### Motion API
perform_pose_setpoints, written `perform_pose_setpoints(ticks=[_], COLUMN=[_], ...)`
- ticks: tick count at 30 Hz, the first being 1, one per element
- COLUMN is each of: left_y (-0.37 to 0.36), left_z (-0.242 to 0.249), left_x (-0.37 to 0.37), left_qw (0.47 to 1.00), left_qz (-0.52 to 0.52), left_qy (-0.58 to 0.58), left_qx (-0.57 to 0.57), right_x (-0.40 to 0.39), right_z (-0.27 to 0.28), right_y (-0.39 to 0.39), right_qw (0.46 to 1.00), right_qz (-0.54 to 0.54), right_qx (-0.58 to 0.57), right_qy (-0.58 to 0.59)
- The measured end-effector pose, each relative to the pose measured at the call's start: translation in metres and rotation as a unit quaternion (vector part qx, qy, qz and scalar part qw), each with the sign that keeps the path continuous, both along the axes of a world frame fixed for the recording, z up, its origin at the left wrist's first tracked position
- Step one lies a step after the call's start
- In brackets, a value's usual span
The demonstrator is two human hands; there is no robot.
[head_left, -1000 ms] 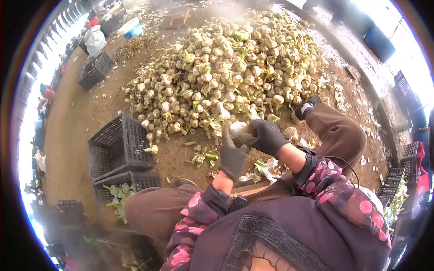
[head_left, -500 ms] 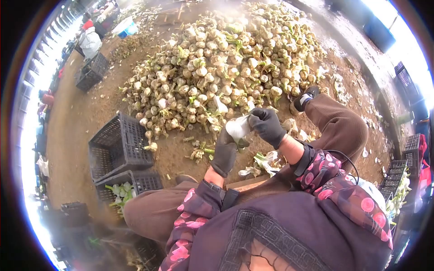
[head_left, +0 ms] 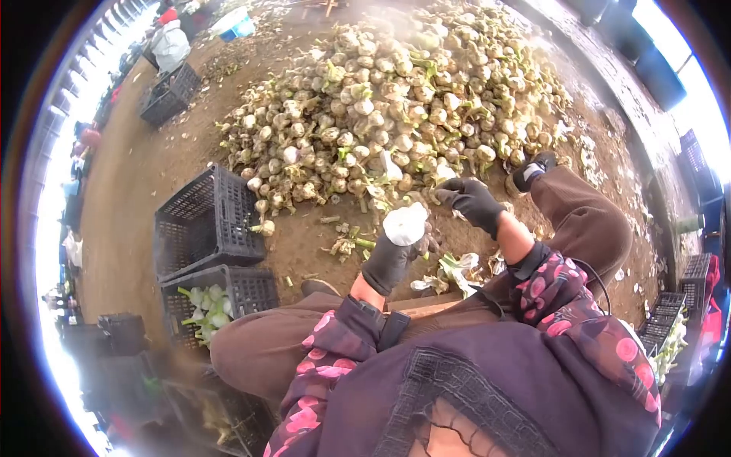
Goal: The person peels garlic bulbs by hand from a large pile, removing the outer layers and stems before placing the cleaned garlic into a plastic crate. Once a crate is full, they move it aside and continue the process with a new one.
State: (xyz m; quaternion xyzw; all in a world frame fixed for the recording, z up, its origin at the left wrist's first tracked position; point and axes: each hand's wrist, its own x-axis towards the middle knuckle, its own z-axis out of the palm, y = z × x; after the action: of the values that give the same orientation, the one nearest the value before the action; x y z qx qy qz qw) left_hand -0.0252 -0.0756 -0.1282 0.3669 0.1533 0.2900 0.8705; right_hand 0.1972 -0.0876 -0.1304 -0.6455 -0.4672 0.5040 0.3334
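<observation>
Left hand holds white bulb; hands apart

Both hands wear dark gloves. The left is closed around the lower part of the white bulb, its fingers showing along the side nearest the right hand. The bulb is in front of the seated person, above the ground and short of the heap of bulbs. The right hand is apart from it, fingertips directed toward the near edge of the heap; whether they grip anything cannot be determined.

The heaped bulbs are duller and browner than the one held, with green leaf among them. Leafy scraps lie on the ground near the hands, just beyond a wooden board between the person's legs.

On the left side are two black crates, a farther crate and a nearer crate, side by side. The nearer one contains pale pieces with green stems. A white sack is visible in the background, upper left
</observation>
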Motion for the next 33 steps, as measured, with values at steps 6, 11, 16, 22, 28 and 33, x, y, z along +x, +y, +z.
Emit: perform_pose_setpoints(ticks=[6,11,16,22,28,33], left_y=[0.001,-0.003,-0.006,-0.008,-0.03,-0.007], left_z=[0.034,0.011,0.011,0.01,0.015,0.013], left_x=[-0.003,-0.013,-0.025,-0.034,-0.034,-0.036], left_qw=[0.997,0.997,0.995,0.995,0.94,0.945], left_qz=[-0.029,-0.063,-0.044,-0.093,-0.18,-0.173], left_qy=[0.066,0.028,0.038,-0.016,0.07,0.147], left_qx=[-0.035,-0.039,-0.078,-0.046,0.283,0.236], right_x=[-0.054,-0.071,-0.09,-0.097,-0.073,-0.038], right_z=[0.06,0.056,0.055,0.055,0.018,0.03], right_y=[-0.022,-0.013,-0.016,-0.012,0.005,0.008], right_qw=[0.947,0.957,0.935,0.904,0.95,0.981], right_qz=[0.158,0.049,0.01,0.015,-0.076,0.002], right_qx=[0.254,0.279,0.339,0.397,0.244,0.116], right_qy=[0.119,0.055,-0.101,-0.157,-0.179,-0.155])
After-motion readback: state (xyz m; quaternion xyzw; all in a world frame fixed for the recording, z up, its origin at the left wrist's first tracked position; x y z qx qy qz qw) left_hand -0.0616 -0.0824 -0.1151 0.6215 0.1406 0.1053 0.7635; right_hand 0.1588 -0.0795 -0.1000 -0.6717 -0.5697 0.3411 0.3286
